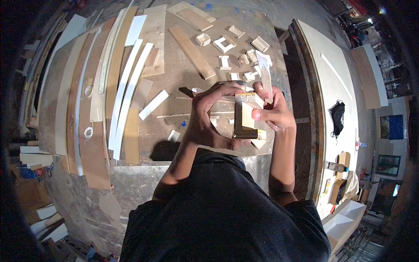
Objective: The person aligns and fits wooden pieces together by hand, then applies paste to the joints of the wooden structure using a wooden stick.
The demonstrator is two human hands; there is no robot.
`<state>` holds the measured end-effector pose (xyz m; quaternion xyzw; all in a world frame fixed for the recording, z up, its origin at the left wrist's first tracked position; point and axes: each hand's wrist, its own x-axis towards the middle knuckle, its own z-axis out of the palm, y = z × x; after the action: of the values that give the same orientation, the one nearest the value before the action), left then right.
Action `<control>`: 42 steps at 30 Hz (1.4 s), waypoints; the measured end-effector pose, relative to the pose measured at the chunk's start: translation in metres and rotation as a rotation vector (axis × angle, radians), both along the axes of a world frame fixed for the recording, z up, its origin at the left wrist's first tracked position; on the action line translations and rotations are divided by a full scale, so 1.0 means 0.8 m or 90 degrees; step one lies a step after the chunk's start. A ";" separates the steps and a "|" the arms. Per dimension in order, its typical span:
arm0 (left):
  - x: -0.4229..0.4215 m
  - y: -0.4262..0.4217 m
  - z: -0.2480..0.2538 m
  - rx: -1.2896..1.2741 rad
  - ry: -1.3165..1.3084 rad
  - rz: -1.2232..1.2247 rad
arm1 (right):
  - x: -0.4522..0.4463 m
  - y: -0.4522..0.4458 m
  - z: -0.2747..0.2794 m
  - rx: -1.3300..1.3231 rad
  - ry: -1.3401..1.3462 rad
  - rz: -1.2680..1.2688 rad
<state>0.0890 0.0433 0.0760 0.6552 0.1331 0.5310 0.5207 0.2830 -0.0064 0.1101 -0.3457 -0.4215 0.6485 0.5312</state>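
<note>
My left hand (210, 107) curves round a small U-shaped wooden piece (247, 114), with its fingers at the far end and its thumb at the near end. The far end of the piece has a rough, speckled whitish face. From the fingers of my right hand (279, 111) a flat strip (264, 70) with a worn, pale face sticks up and away. My right thumb presses against the side of the wooden piece. The fingers partly hide both things, and I cannot tell whether the strip touches the piece.
Several small wooden assemblies (224, 43) lie on the worktable (174, 94) beyond my hands. Long white strips (131, 96) and a brown board (191, 52) lie to the left. At right stands another table (325, 96) with a black cloth-like bundle (337, 117) on it.
</note>
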 end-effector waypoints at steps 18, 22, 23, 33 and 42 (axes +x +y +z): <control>-0.002 0.000 0.001 0.043 0.038 0.003 | 0.000 -0.002 0.011 -0.029 0.009 0.008; 0.001 -0.001 0.004 0.063 0.027 0.035 | 0.002 -0.002 0.006 -0.023 -0.009 0.009; 0.001 0.000 0.004 0.065 0.016 0.024 | 0.003 -0.002 0.004 -0.023 -0.009 0.008; -0.003 0.004 -0.014 -0.023 -0.034 -0.038 | 0.000 -0.001 -0.002 -0.035 -0.022 -0.024; -0.005 0.017 -0.030 -0.012 -0.086 -0.062 | -0.001 -0.007 0.001 0.016 -0.147 -0.103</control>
<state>0.0854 0.0572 0.0518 0.6185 0.0705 0.5471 0.5596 0.2819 -0.0121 0.1109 -0.4444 -0.4590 0.5536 0.5342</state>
